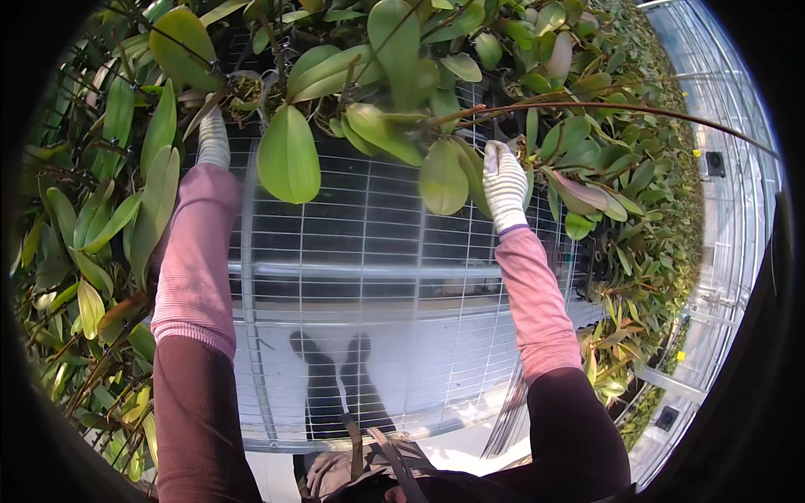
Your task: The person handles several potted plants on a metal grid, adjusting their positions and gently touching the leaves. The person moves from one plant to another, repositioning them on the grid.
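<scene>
My left hand [214,139], in a striped knit glove, reaches in among broad-leaved orchid plants at the upper left. Leaves hide its fingertips, so what it touches is unclear. Next to it, a potted orchid [244,94] shows mossy potting medium and roots. My right hand [505,182], gloved alike, has its fingers curled at the edge of the foliage, by an orchid with drooping leaves [444,177]. Whether it grips anything cannot be made out. Between the hands hangs a large green orchid leaf [289,156]. A long brown flower stem [604,105] arches out above my right hand.
A wire-mesh bench top [361,251] on metal bars spreads before me, with the floor and my feet visible through it. Dense orchids [94,220] line the left side; more orchids [654,207] stand at the right. Thin rods [508,409] lie by my right elbow.
</scene>
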The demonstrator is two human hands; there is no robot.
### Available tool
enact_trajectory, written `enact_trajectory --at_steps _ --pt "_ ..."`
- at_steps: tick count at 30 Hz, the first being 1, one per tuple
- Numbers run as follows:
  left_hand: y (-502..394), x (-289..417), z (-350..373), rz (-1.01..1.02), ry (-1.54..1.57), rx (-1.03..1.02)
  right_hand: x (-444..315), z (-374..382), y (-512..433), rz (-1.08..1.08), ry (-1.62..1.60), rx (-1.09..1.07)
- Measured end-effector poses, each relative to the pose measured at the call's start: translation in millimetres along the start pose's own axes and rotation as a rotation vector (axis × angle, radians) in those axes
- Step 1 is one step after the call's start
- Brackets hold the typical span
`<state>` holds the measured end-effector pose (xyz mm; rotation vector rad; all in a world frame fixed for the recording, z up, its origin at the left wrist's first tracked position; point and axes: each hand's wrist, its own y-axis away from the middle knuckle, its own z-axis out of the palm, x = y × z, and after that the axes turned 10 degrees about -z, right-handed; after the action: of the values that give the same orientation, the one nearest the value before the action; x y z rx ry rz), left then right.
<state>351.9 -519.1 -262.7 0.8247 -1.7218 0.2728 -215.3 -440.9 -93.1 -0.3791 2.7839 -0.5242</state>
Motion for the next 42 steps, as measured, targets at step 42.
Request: enact_trajectory --at_steps 42 --pt "495.8 -6.7 107.5 0.459 -1.276 -0.801 157.9 -95.8 215.6 1.464 -1.607 0.920"
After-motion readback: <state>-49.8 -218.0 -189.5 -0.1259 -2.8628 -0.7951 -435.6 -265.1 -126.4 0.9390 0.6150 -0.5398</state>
